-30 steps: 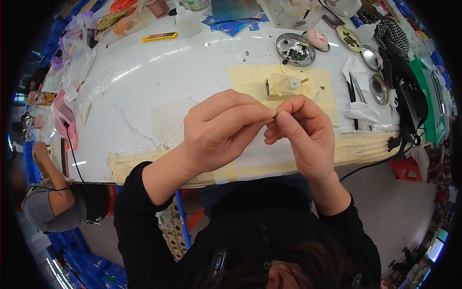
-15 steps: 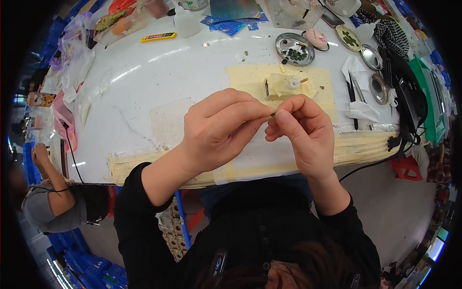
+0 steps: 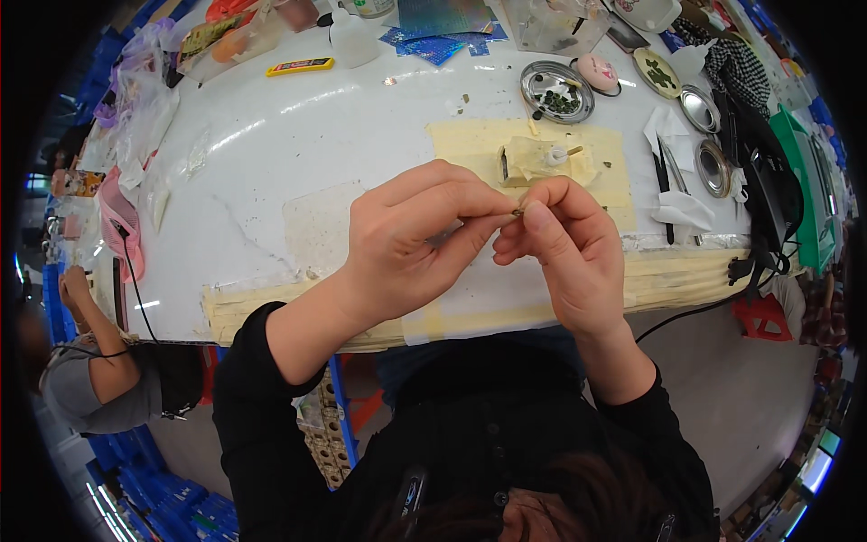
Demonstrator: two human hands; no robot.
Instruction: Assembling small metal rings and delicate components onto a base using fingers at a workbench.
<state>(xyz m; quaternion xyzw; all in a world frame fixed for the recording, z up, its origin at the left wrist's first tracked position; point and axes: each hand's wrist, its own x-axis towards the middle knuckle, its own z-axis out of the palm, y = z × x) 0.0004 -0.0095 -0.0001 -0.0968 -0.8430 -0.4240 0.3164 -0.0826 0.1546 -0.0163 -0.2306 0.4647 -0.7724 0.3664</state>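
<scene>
Fingertip to fingertip, my left hand point(image 3: 420, 239) and my right hand point(image 3: 573, 248) meet above the table's near part. Both are closed in a pinch on a tiny dark piece point(image 3: 517, 213), too small to name and mostly covered by the fingers. Just beyond them a small block wrapped in yellowish tape point(image 3: 533, 163) rests on a pale yellow taped sheet point(image 3: 461, 140). A white wad with a short wooden stick point(image 3: 575, 151) sits on that block. Behind it, a round metal dish point(image 3: 535, 74) holds several small dark green pieces.
Tweezers point(image 3: 673, 167) and white tissue point(image 3: 684, 212) lie to the right, beside round metal lids point(image 3: 712, 167). A yellow cutter point(image 3: 301, 66), a white bottle point(image 3: 354, 41) and blue glittery sheets point(image 3: 433, 47) are at the back. Another person's arm point(image 3: 107, 361) is at far left.
Both hands keep their pinch at nearly the same place, with only slight finger movement. The whole view has shifted a little; nothing on the table has visibly moved.
</scene>
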